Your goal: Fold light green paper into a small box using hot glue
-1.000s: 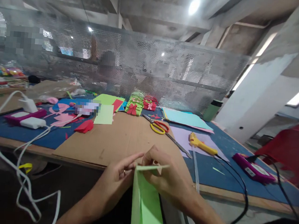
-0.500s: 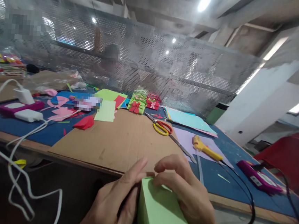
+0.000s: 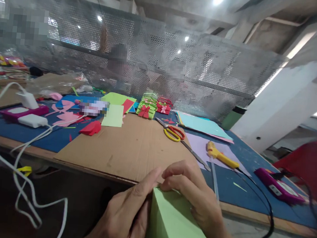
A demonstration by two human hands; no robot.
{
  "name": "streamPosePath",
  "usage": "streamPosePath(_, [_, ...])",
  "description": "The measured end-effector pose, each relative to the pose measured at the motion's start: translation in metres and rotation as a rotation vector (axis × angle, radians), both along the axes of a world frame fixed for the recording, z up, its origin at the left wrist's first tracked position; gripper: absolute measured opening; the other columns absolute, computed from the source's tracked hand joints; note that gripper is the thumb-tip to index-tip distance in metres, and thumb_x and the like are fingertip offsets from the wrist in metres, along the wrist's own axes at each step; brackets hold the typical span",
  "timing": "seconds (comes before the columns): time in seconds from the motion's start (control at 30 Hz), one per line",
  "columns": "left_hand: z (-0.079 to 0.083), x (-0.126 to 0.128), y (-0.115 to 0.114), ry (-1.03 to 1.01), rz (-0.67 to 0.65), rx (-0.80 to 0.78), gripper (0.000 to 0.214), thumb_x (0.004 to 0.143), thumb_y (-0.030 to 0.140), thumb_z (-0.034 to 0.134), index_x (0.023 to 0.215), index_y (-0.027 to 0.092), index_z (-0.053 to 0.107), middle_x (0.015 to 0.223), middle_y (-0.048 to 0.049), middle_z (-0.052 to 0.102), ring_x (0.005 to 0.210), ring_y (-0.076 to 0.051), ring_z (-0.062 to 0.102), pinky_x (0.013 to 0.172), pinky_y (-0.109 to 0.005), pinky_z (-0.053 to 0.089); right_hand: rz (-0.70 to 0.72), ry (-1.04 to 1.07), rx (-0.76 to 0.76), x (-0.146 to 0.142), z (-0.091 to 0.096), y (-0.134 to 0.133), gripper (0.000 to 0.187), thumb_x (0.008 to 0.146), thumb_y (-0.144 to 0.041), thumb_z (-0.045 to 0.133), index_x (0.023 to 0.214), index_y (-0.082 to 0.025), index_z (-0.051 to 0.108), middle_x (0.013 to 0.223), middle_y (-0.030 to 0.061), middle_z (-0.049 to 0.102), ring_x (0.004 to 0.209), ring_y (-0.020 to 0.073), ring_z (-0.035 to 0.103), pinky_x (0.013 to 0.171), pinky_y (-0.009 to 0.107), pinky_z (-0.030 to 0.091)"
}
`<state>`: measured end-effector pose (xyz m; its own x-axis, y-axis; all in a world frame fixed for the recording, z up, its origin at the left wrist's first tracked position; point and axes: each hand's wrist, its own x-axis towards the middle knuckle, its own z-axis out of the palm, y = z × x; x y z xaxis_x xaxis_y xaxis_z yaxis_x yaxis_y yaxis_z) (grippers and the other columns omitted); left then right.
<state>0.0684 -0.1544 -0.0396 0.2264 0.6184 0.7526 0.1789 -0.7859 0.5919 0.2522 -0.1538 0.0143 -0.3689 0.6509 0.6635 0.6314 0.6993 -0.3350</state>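
Head view: both grips met on a folded green paper (image 3: 179, 222), held on the near side of the table (image 3: 233, 199).
Right grip (image 3: 193, 196): curled closed on the paper's top edge, thumb hidden.
Left grip (image 3: 128, 211): laid along the paper's left side, index finger reaching the top corner; whether it pinched, I could not tell.
Fold: the step in hand looked like pressing that edge into shape; the next move seemed to call for even pressure with the sides aligned.
Cardboard (image 3: 128, 149): just beyond both grips.
Scissors (image 3: 166, 126): farther ahead.
Glue gun (image 3: 224, 159): ahead and right of the right grip, on lilac paper (image 3: 196, 144).
Writing: none legible; the label on the purple box (image 3: 280, 186), farther right, was too small.
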Motion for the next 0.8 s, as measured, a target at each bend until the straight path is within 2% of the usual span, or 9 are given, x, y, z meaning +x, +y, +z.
streamPosePath(0.1, [-0.003,-0.004,0.006,-0.017,-0.144,-0.150,0.058,0.096,0.009,0.047,0.151,0.025,0.038,0.139,-0.0088,0.061,0.118,-0.019,0.065,0.100,-0.026,0.054,-0.021,0.133,-0.147,0.000,-0.004,0.005,0.007,0.090,-0.020,0.057,0.096,-0.022,0.060,0.093,0.0044,0.064,0.086,0.0182,0.060,0.075,0.030,0.046])
streamPosePath(0.23, [-0.003,-0.002,0.014,-0.166,-0.324,-0.531,0.047,0.100,0.026,0.048,0.147,0.025,0.044,0.136,-0.0104,0.063,0.116,-0.021,0.066,0.093,-0.025,0.057,-0.044,0.328,-0.548,0.000,-0.008,0.014,0.015,0.079,-0.025,0.064,0.092,-0.021,0.059,0.087,0.0036,0.069,0.078,0.0190,0.063,0.066,0.029,0.048])
streamPosePath(0.33, [-0.004,0.002,0.018,-0.179,-0.336,-0.568,0.040,0.099,0.029,0.051,0.139,0.025,0.054,0.136,-0.0103,0.063,0.118,-0.023,0.064,0.096,-0.027,0.055,-0.026,0.410,-0.698,0.000,-0.005,0.018,0.018,0.072,-0.028,0.064,0.087,-0.020,0.061,0.083,0.0046,0.071,0.074,0.0201,0.063,0.065,0.030,0.048])
streamPosePath(0.5, [-0.007,0.003,0.019,-0.120,-0.258,-0.382,0.036,0.100,0.023,0.047,0.134,0.028,0.057,0.137,-0.0082,0.062,0.120,-0.022,0.062,0.103,-0.031,0.049,-0.115,0.487,-0.772,0.000,0.004,0.019,0.023,0.061,-0.029,0.065,0.082,-0.019,0.063,0.074,0.0025,0.068,0.066,0.0180,0.058,0.061,0.029,0.045])
streamPosePath(0.63, [-0.007,-0.001,0.023,-0.068,-0.252,-0.296,0.037,0.100,0.020,0.047,0.133,0.031,0.060,0.134,-0.0059,0.064,0.119,-0.020,0.061,0.102,-0.029,0.047,-0.113,0.493,-0.729,-0.002,0.006,0.016,0.021,0.059,-0.030,0.068,0.077,-0.019,0.063,0.070,0.0014,0.066,0.065,0.0161,0.056,0.060,0.027,0.043])
streamPosePath(0.7, [-0.007,0.001,0.029,-0.103,-0.285,-0.354,0.035,0.100,0.022,0.049,0.131,0.030,0.062,0.132,-0.0060,0.065,0.120,-0.021,0.061,0.101,-0.030,0.048,-0.083,0.484,-0.713,-0.003,0.004,0.015,0.022,0.060,-0.029,0.069,0.078,-0.019,0.063,0.071,0.0011,0.066,0.066,0.0159,0.056,0.059,0.026,0.043])
streamPosePath(0.8, [-0.011,0.004,0.034,-0.282,-0.405,-0.611,0.036,0.095,0.029,0.058,0.130,0.027,0.064,0.136,-0.0082,0.063,0.124,-0.026,0.059,0.101,-0.032,0.049,-0.041,0.488,-0.693,-0.005,0.001,0.018,0.020,0.067,-0.031,0.067,0.083,-0.019,0.064,0.075,0.0014,0.067,0.069,0.0164,0.059,0.059,0.025,0.043])
